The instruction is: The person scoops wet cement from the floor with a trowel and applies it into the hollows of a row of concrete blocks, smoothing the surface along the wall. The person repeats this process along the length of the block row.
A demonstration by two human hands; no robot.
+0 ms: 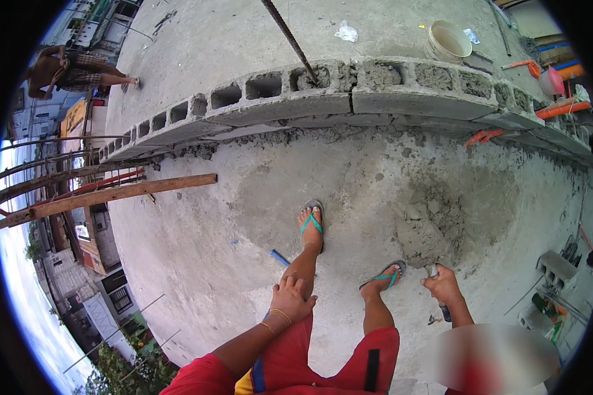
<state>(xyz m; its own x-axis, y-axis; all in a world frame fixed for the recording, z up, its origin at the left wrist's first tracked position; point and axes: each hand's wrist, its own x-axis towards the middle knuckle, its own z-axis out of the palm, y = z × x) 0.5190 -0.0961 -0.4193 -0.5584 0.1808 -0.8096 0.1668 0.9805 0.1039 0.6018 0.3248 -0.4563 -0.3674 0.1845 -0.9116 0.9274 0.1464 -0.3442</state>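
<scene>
In my right hand (443,288) is the handle of a trowel (423,238), its fingers closed around the dark grip. The trowel's blade lies against a heap of wet grey mortar (441,214) on the concrete floor, and mortar covers much of it. Resting on my bent left knee, my left hand (292,301) has its fingers spread and holds nothing. Ahead of my feet runs a low wall of hollow concrete blocks (415,105). Several of its cells are filled with mortar, while others on the left are hollow.
A steel bar (290,36) rises from the wall. Beyond it stands a whitish bucket (448,41). An orange glove-like item (483,137) lies at the wall's base. A wooden plank (112,197) juts in from the left. Loose blocks (556,268) lie at right. Another person (79,69) stands far left.
</scene>
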